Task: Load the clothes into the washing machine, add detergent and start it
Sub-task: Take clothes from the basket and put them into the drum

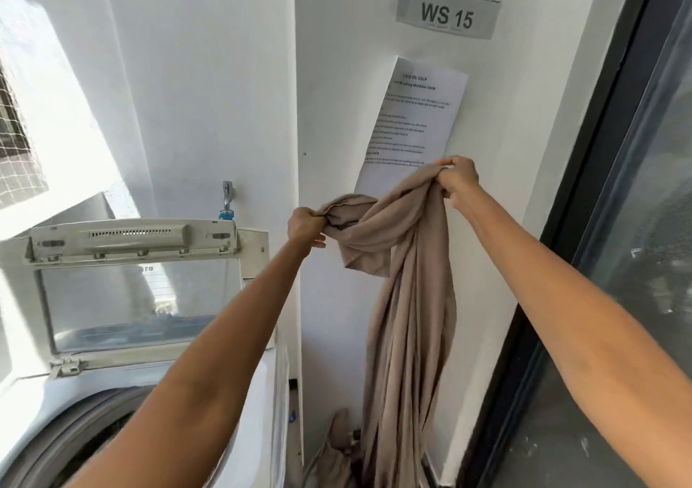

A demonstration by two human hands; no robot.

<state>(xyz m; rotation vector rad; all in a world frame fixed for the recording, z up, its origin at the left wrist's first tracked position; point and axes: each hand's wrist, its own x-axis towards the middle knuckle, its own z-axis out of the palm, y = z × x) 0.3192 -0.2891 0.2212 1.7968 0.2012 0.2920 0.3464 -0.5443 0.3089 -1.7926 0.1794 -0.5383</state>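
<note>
Hanging between both fists, beige cloth (408, 281) is gripped by left hand (305, 227) and right hand (458, 178).

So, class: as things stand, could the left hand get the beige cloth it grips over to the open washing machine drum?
Probably yes. The left hand grips the beige cloth just right of the raised lid, and the drum opening lies open below. The cloth's long tail hangs towards the floor, though.

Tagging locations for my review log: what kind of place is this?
Probably a laundry corner set up as a numbered workstation: a top-loading washing machine with lid raised, a "WS 15" sign, and a wall tap.
</note>
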